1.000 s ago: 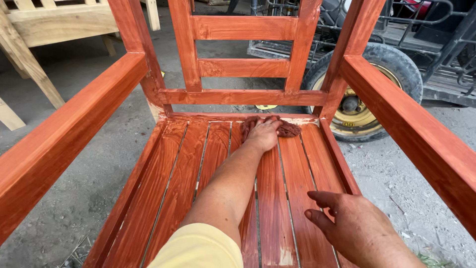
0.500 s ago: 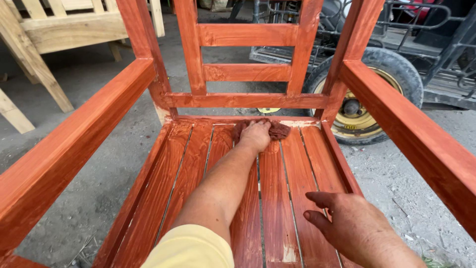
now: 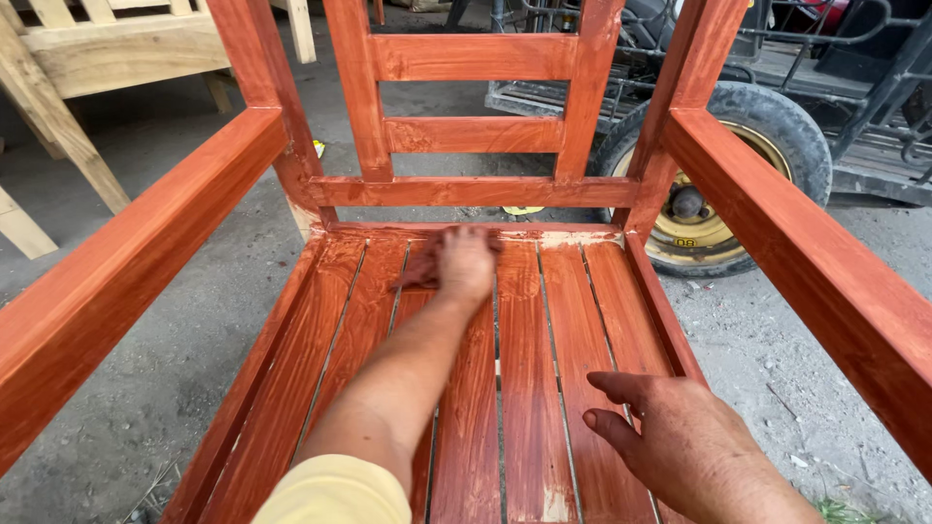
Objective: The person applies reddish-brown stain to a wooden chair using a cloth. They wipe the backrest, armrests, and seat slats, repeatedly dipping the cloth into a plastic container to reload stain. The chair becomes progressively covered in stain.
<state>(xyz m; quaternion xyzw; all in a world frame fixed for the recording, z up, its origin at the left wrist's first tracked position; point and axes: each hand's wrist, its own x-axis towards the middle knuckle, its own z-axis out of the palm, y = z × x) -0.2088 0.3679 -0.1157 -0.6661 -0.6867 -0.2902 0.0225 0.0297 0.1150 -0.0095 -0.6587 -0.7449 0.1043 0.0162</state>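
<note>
- Chair: a red-brown stained wooden armchair (image 3: pixel 529 335) with a slatted seat fills my head view; its backrest stands at 12 o'clock and its armrests run along the 9 and 3 o'clock sides.
- Left hand (image 3: pixel 464 262): I see it stretched out at the end of a bare forearm in a pale yellow sleeve (image 3: pixel 335 493), palm down at the rear of the seat, just below the back rail.
- Left fingers: they press flat on a dark stain-soaked rag (image 3: pixel 419 270). The frame is blurred here, so I cannot tell whether they clench the cloth or only bear down on it.
- Rag: it lies on the seat slats at 12 o'clock from my position, partly under the left hand and showing at the hand's 9 o'clock edge.
- Right hand (image 3: pixel 684 446): it sits at 5 o'clock in the view, over the front right slats. The fingers are released, spread and loosely curled, and hold nothing. I cannot tell whether the palm touches the wood.
- Seat slats: they look wet and glossy, with a paler patch along the rear rail at 1 o'clock.
- Surroundings: grey gritty ground (image 3: pixel 146 378) lies under the chair; bare unstained timber frames (image 3: pixel 107 58) stand at 10 o'clock; a black rubber tyre on a yellow wheel rim (image 3: pixel 723 184), part of a metal cart, stands at 2 o'clock behind the backrest.
</note>
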